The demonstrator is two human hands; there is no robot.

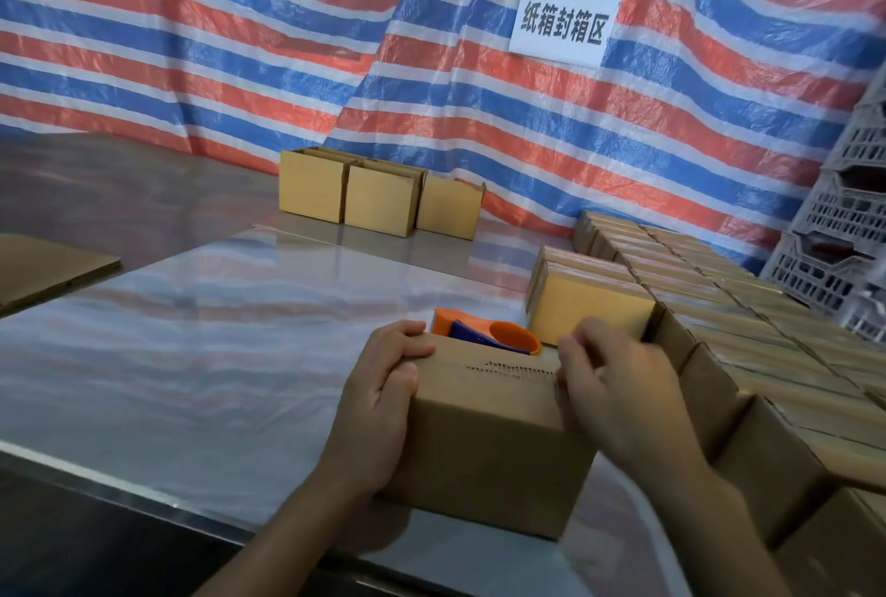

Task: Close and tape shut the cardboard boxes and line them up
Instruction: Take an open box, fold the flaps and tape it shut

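A brown cardboard box (484, 433) stands at the near edge of the table, tilted, with a jagged strip end across its top. My left hand (378, 400) grips its left end, fingers curled over the top edge. My right hand (618, 385) lies over the box's right top corner with its fingers bent on the cardboard. Just behind the box lies an orange and blue tape dispenser (484, 335), partly hidden by it. Rows of closed boxes (748, 332) line the right side. Three open boxes (378, 198) stand at the back.
The shiny metal table (206, 323) stretches left and back. A flat cardboard sheet (43, 268) lies at the far left. White plastic crates (844, 232) are stacked at the right. A striped tarp with a white paper sign (565, 23) hangs behind.
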